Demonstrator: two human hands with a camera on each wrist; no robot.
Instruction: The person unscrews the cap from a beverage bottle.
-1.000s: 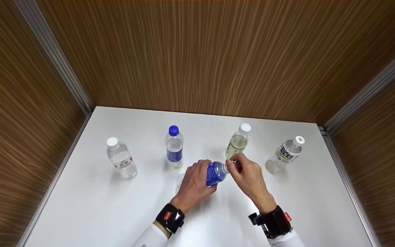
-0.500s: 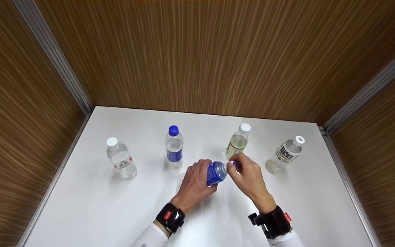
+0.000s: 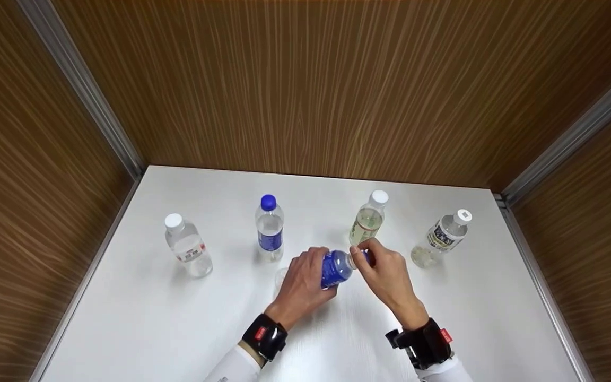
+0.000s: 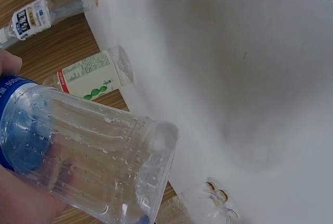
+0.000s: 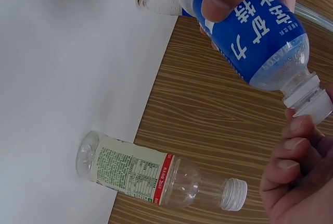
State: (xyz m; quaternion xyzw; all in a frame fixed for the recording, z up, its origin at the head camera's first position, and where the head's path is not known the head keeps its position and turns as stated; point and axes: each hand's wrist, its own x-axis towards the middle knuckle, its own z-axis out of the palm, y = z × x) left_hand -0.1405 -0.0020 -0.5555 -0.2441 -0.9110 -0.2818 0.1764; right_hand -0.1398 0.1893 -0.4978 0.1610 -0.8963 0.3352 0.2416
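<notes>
My left hand (image 3: pixel 304 281) grips a blue-labelled plastic bottle (image 3: pixel 335 269) round its middle, tilted with its neck to the right. At the neck end, my right hand (image 3: pixel 386 270) pinches the cap with thumb and fingers; a bit of blue shows there in the head view. The right wrist view has the fingertips (image 5: pixel 302 125) on a pale cap or mouth piece (image 5: pixel 316 107), and cannot tell whether it is loose. Water drops cling inside the clear lower part (image 4: pixel 93 146) in the left wrist view. The bottle's base is partly hidden behind my left hand in the head view.
Several bottles stand on the white table (image 3: pixel 141 318): a white-capped one (image 3: pixel 190 249) at left, a blue-capped one (image 3: pixel 270 233), a green-labelled one (image 3: pixel 366 223) just behind my right hand, and a white-capped one (image 3: pixel 439 239) at right. Wood-grain panels (image 3: pixel 305 90) enclose the table.
My right thumb and fingers shift slightly about the cap, showing it more half a second ago and covering more of it now. The bottle and my left hand barely move.
</notes>
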